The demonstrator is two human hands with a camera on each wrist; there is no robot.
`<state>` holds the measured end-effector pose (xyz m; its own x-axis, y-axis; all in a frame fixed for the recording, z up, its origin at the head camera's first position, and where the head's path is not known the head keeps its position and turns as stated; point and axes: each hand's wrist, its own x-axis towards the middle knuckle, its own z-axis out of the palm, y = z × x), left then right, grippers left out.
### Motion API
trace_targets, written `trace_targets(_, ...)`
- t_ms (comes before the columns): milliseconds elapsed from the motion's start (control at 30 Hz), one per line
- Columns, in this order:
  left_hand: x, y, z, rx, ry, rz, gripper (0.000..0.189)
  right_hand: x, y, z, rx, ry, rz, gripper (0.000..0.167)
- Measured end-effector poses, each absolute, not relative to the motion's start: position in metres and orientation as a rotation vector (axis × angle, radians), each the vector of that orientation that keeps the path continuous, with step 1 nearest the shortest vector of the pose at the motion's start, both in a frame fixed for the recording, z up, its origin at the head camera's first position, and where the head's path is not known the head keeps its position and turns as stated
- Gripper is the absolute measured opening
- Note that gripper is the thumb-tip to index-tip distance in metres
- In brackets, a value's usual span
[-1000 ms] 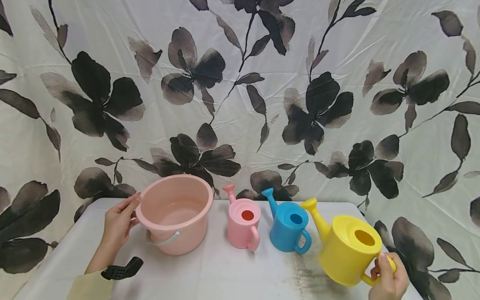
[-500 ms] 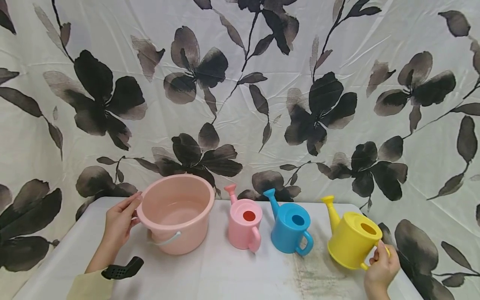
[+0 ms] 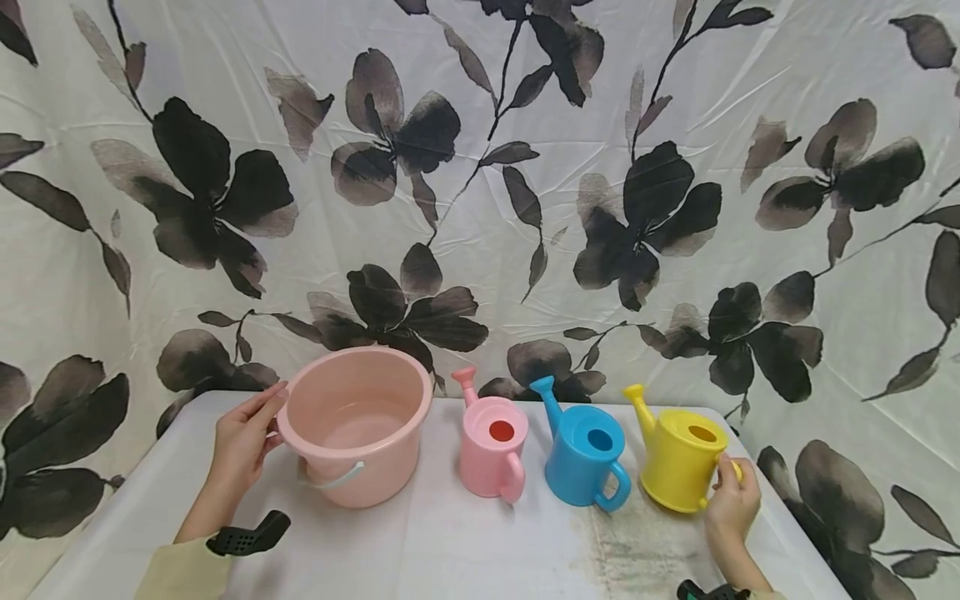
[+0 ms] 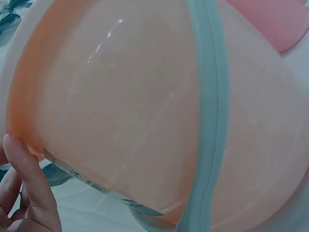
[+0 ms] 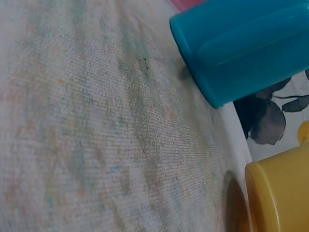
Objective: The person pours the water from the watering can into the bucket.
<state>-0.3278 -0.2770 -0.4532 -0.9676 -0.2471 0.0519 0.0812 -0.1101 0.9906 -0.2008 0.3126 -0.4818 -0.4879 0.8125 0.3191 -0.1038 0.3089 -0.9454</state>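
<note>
A pale pink bucket (image 3: 382, 475) stands at the left of the table, and my left hand (image 3: 243, 437) holds its rim at the left side. In the left wrist view the fingers (image 4: 31, 169) are at that rim, and a pale blue bail handle (image 4: 212, 96) hangs across the bucket's wall. My right hand (image 3: 735, 504) grips the handle of a yellow watering can (image 3: 678, 471), its spout pointing up and to the back left. In the right wrist view a dark shadow lies beside the yellow can's base. Beside it stands a blue watering can (image 3: 577, 471).
A small pink watering can (image 3: 480, 471) stands between the bucket and the blue can. White cloth covers the table (image 3: 450, 550), with a stained patch (image 3: 637, 550) at the right front. A floral curtain (image 3: 480, 208) hangs behind the table.
The right hand has carried the yellow watering can back and to the left, closer to the blue can. The left hand and the bucket stay where they were.
</note>
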Motion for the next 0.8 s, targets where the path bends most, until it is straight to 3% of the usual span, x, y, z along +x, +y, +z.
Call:
trace_targets(300,-0.308,-0.263,-0.424,0.290,-1.908,-2.258,0.052,-0.202,0.308,-0.490,-0.669,-1.831,1.283,0.031)
trace_targets(800,-0.308,-0.262,-0.421,0.306,-1.923,-2.255,0.065,-0.189,0.310,-0.497,-0.656,-1.961,1.245,0.033)
